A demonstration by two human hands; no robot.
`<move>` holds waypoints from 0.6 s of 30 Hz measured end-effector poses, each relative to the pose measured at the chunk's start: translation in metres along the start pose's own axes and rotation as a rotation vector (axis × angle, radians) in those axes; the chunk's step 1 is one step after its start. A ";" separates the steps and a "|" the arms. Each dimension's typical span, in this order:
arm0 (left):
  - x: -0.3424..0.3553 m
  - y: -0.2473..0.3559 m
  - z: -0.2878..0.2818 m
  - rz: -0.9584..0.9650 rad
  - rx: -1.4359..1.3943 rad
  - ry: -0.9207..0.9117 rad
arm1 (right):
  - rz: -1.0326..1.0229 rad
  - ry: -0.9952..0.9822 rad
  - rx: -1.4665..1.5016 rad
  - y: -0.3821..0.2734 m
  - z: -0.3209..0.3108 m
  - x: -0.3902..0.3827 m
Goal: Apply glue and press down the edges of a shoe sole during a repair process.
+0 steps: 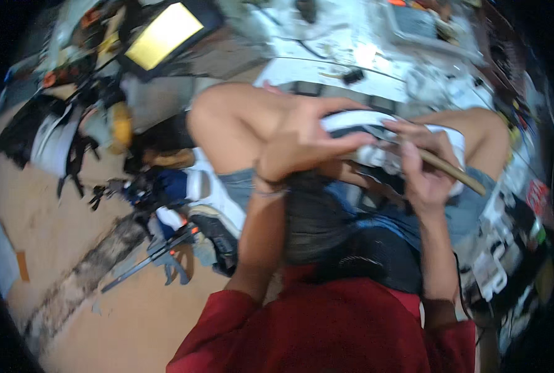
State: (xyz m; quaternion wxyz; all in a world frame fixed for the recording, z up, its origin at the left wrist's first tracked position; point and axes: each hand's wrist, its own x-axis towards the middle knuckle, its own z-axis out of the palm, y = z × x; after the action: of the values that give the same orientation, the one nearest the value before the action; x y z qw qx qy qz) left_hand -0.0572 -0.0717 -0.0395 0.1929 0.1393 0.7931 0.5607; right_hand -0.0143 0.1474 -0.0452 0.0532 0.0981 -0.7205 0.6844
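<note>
Above my lap, my left hand [311, 133] grips a shoe [357, 119] with a white sole edge and a dark part, its thumb and fingers spread around one side. My right hand [429, 158] is closed on a slim tool with a light wooden handle [452, 171], which slants down to the right. The tool's working end lies at the shoe between both hands, blurred and partly hidden by fingers, so its kind does not show. More white material [454, 146] shows behind my right hand.
On the floor at left lie a grey gun-shaped tool [165, 256] with orange parts, a white and dark shoe [218, 217] and a cluttered pile with a yellow item [120, 124]. A yellow sheet [165, 36] is at the far left. A clear tray [435, 28] stands far right.
</note>
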 end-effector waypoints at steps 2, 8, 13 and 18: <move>0.000 -0.004 -0.001 0.069 0.097 0.028 | -0.043 0.025 -0.011 0.002 0.006 0.004; 0.009 0.000 0.003 0.041 0.071 0.042 | -0.136 0.038 -0.186 -0.001 0.005 0.012; 0.005 0.000 0.005 0.006 0.072 0.026 | -0.054 0.035 -0.170 -0.001 0.002 0.006; 0.005 0.002 0.004 0.000 0.056 0.011 | -0.110 0.073 -0.029 0.003 -0.001 0.004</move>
State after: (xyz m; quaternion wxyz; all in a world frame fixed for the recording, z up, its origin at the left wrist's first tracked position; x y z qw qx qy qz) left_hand -0.0598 -0.0658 -0.0395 0.1844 0.1418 0.8095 0.5390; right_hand -0.0193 0.1487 -0.0472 0.1182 0.1116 -0.7214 0.6732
